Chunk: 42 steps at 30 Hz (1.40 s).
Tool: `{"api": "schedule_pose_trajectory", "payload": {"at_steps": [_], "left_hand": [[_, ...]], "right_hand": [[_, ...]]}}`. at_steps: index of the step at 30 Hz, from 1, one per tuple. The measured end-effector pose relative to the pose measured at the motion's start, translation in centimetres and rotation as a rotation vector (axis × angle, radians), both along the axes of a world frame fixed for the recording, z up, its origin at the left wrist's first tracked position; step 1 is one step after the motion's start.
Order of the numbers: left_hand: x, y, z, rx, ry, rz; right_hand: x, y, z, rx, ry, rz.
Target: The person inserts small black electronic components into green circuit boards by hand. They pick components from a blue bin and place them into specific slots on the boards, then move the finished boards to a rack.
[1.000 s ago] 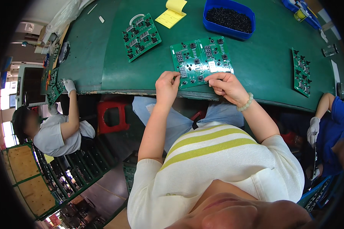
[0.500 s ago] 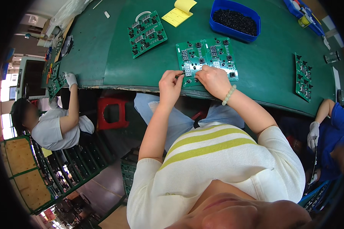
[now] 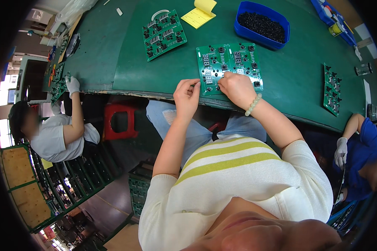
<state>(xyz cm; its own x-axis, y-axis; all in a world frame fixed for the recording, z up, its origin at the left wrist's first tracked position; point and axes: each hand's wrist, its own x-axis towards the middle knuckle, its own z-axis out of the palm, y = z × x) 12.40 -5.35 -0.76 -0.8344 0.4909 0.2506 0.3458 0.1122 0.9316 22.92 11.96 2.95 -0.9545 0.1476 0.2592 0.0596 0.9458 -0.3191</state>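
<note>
board (image 3: 227, 62) near bin (image 3: 255, 38) of black parts (image 3: 262, 26)

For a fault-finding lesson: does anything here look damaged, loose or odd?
The table has a rough, worn front edge. A small white piece lies loose at back left, and the notepad has a curling top sheet. The middle board, partly covered, shows no clear damage.

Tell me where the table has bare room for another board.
Bare green table lies between the middle board and the far-right board, and between the upper board beside the yellow pad and the table's front edge. It's crowded at the middle board: left hand and right hand are there, the blue bin beyond.
</note>
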Motion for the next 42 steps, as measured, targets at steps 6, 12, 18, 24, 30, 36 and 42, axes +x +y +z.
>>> {"api": "schedule_pose_trajectory", "payload": {"at_steps": [6,12,18,24,30,36,42], "left_hand": [[1.5,0.4,2.1,-0.038,0.18,0.045],[4.4,1.5,6.8,0.143,0.232,-0.153],[4.8,1.1,6.3,0.034,0.191,-0.228],[4.9,1.0,5.6,-0.049,0.143,-0.243],[5.1,1.0,5.6,-0.028,0.381,-0.225],[5.4,1.3,5.2,0.103,0.265,-0.241],[5.0,0.7,4.7,0.154,-0.141,-0.214]], "right_hand": [[-0.1,0.7,0.4,-0.367,0.107,0.022],[2.2,-0.3,2.9,-1.916,-0.233,-0.049],[3.4,-0.6,1.3,-1.991,-0.285,-0.002],[3.8,-1.2,0.1,-2.061,-0.31,-0.067],[4.1,-2.2,0.9,-1.924,-0.235,-0.142],[4.8,-1.9,1.2,-1.953,-0.25,-0.086],[5.3,-1.1,1.2,-2.113,-0.263,-0.077]]}}
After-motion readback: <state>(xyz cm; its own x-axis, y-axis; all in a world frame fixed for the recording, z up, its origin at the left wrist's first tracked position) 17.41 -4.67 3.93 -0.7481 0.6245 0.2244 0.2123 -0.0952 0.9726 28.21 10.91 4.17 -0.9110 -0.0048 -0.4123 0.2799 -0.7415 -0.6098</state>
